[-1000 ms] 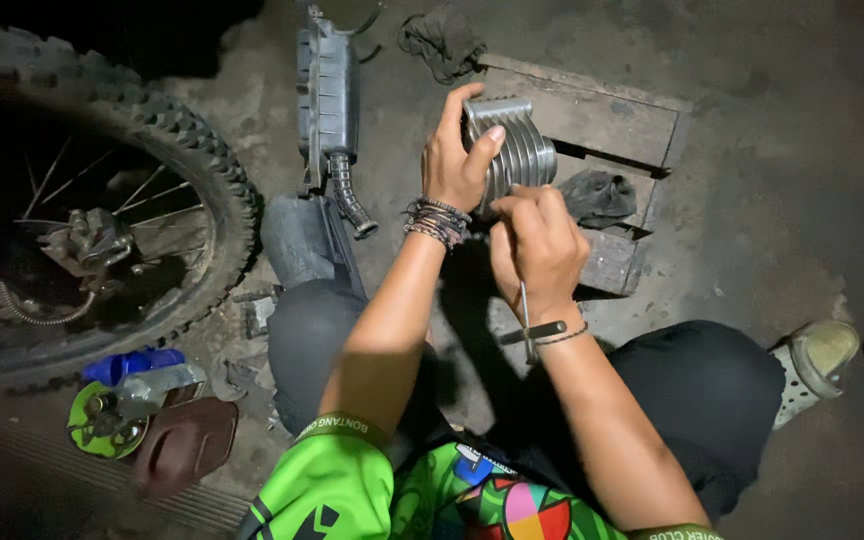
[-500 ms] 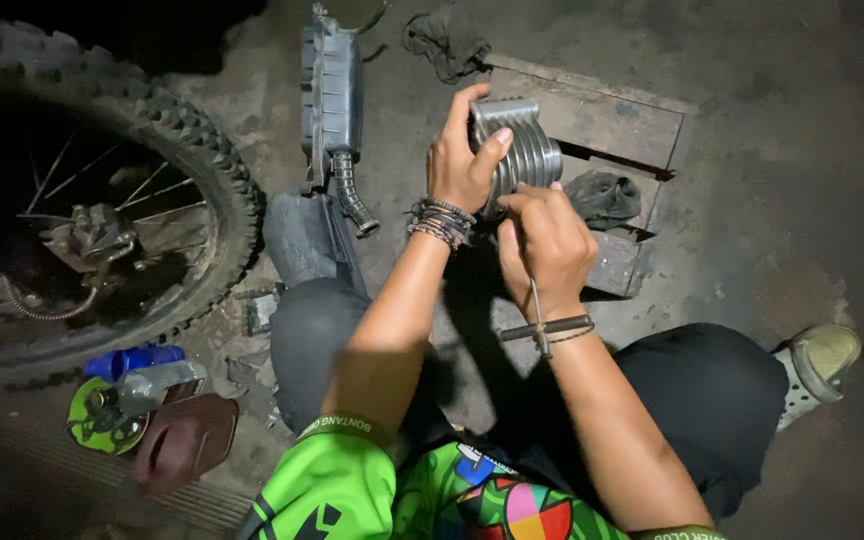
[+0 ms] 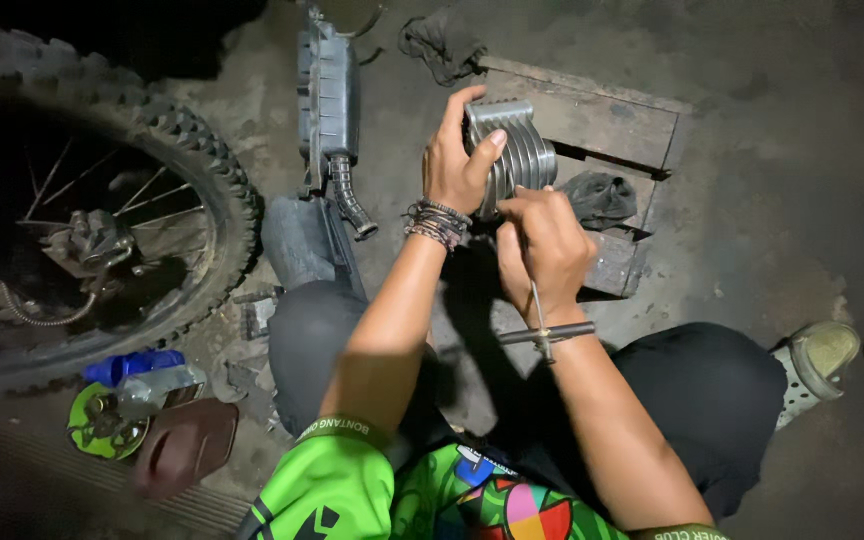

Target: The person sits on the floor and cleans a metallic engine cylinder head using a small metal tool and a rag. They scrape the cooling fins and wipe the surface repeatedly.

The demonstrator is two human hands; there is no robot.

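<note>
My left hand (image 3: pixel 459 160) grips a finned grey metal engine cylinder (image 3: pixel 517 152) and holds it up over a wooden pallet (image 3: pixel 592 118). My right hand (image 3: pixel 545 245) is closed around the shaft of a T-handle wrench (image 3: pixel 544 330), whose crossbar sticks out below my fist. The tool's tip points up at the underside of the cylinder and is hidden behind my fingers. Bead bracelets circle my left wrist.
A knobby motorcycle wheel (image 3: pixel 102 220) with spokes stands at the left. A grey exhaust part (image 3: pixel 327 110) lies on the ground ahead. Dark rags (image 3: pixel 602 197) rest on the pallet. A blue bottle (image 3: pixel 132 367), a green disc (image 3: pixel 102 425) and a brown sandal (image 3: pixel 187 445) sit lower left.
Both hands and the cylinder stay in almost the same place. The wrench crossbar has turned slightly in my right hand.
</note>
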